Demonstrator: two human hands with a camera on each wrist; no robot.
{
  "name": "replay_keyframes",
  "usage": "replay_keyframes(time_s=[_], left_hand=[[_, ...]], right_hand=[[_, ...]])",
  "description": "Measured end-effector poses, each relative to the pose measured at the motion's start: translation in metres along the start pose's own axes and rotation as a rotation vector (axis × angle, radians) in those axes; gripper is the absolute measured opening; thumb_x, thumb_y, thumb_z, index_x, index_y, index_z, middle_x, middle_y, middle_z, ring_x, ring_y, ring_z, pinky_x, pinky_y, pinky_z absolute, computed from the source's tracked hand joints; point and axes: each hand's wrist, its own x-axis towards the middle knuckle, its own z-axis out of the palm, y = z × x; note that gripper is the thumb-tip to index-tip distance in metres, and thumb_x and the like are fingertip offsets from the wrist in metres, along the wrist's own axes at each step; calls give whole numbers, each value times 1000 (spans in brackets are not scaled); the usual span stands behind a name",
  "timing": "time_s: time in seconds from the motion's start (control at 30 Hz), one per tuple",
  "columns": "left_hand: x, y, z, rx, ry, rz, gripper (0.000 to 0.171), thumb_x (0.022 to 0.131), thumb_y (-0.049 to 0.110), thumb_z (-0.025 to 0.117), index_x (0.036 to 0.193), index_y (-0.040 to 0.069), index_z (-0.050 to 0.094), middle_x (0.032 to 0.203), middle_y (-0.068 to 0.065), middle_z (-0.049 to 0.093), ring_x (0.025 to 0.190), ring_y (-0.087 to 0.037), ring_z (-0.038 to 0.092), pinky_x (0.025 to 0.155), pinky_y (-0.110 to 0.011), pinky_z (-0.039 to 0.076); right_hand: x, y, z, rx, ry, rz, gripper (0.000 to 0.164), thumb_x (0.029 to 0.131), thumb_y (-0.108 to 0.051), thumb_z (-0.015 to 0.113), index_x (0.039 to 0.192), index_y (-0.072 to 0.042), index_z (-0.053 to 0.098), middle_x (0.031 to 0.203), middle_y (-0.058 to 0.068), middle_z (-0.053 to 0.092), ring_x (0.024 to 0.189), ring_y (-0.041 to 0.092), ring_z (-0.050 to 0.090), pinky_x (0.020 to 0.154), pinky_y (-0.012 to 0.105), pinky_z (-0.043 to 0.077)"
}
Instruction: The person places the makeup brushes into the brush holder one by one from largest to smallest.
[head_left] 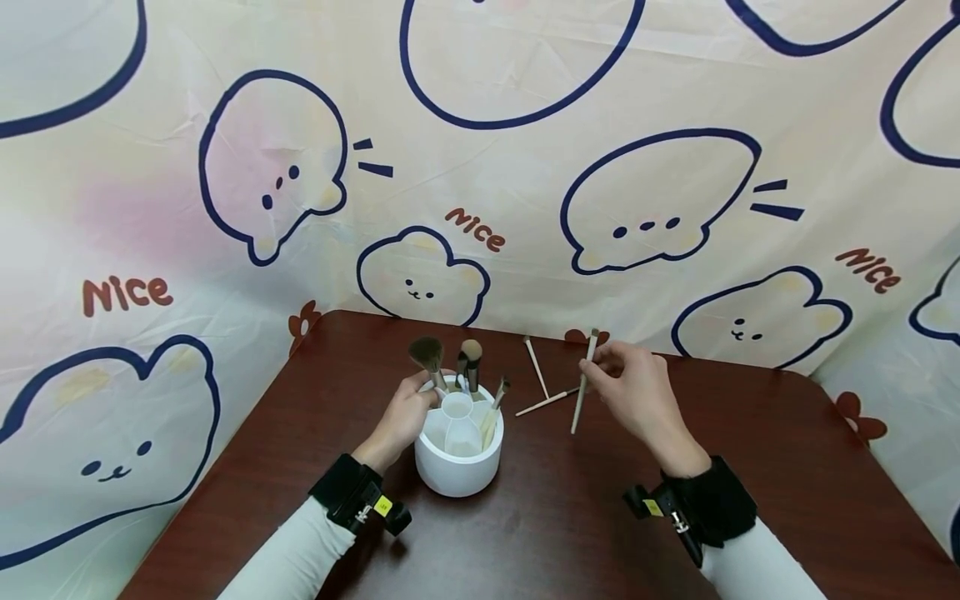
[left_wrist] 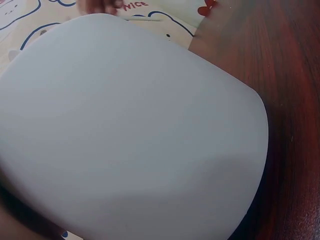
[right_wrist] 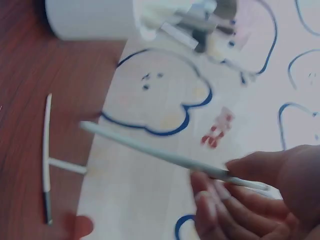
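Observation:
A white round brush holder with inner compartments stands on the table; its side fills the left wrist view. My left hand grips its left rim, with some fingers hidden. Standing in the holder are a wide fluffy makeup brush, a rounded one and slim brushes at the right. To the right of the holder, my right hand pinches a slim pale makeup brush near one end, raised and slanted. Two more slim brushes lie on the table, one meeting the other.
The dark reddish-brown table reaches back to a pale cloth printed with blue cartoon outlines. Black straps with small cameras sit on both wrists, the right strap over a white sleeve.

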Motion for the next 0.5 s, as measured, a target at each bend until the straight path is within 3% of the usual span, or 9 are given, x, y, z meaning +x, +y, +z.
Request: replay_keyframes(time_s=[0.2,0.5], left_hand=[[13,-25,-1,-22,18,-6,45,87,-1,37,130,0,49,128,-17,52,118,-26,43,101,-50,29],[15,-31,2,21,58,27,47,84,-2,36,129,3,51,124,-11,55,113,-22,46,97,-47,33]], right_hand=[[-12,-32,3,153,114,-153,13,89,-26,64,92,-13,65,77,-1,67,65,5,60,55,26,51],[-32,-57,17,287,99,-263,6,89,-23,63,89,-18,66,75,-9,65,66,4,60,57,25,51]])
